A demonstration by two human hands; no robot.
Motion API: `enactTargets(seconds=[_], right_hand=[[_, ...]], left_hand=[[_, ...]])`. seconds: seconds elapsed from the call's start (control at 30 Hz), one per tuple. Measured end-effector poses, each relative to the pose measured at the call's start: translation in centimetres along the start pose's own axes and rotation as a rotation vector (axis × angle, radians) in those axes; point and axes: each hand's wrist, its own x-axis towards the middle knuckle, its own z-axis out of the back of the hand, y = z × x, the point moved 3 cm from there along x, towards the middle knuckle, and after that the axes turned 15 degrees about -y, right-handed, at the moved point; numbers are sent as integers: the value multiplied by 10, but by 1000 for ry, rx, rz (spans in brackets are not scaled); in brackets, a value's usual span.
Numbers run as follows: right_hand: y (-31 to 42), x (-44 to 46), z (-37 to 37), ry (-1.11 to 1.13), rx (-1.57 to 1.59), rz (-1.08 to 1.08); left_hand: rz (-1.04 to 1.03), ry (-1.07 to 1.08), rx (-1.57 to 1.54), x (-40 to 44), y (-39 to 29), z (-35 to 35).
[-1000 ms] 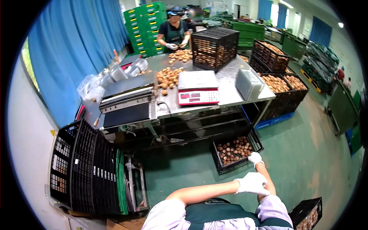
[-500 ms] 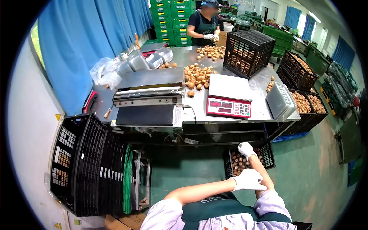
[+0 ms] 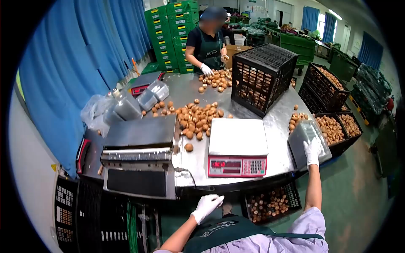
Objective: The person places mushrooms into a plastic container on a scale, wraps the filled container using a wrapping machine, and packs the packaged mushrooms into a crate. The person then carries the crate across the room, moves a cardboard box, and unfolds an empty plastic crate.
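Observation:
My right hand [image 3: 313, 151], in a white glove, reaches to the table's right edge and touches a stack of clear plastic trays [image 3: 300, 137] standing on its side. Its fingers are spread against the trays. In front of the table, my left hand [image 3: 206, 208], gloved too, is held in the air with the fingers together and nothing visible in them. Between the hands, a scale [image 3: 238, 141] with a white pan and red front stands on the table, its pan bare. Brown mushrooms [image 3: 196, 120] lie in a loose pile left of the scale.
A wrapping machine [image 3: 139, 147] occupies the table's left. A black crate [image 3: 263, 80] of mushrooms stands behind the scale. Another crate [image 3: 270, 204] sits low under the front edge. Across the table, a co-worker [image 3: 209, 46] handles mushrooms. Full crates [image 3: 331, 128] stand at right.
My view has moved closer to the table. My right hand has risen from near the low crate to the tray stack. My left hand has moved left, away from the right arm.

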Motion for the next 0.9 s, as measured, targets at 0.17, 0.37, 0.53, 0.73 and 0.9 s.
enactTargets(seconds=[0.17, 0.37, 0.53, 0.73, 0.9], right_hand=[[2, -3, -32, 16, 40, -8], [15, -8, -18, 28, 103, -35], [37, -25, -2, 50, 194, 34], [28, -1, -6, 43, 214, -93], [52, 6, -2, 238, 179, -200]], left_hand=[[192, -36, -62, 30, 8, -1], [134, 48, -61, 72, -2, -21], [-31, 26, 38, 103, -36, -13], [-103, 78, 44, 127, -39, -15], [-97, 143, 49, 134, -36, -19]])
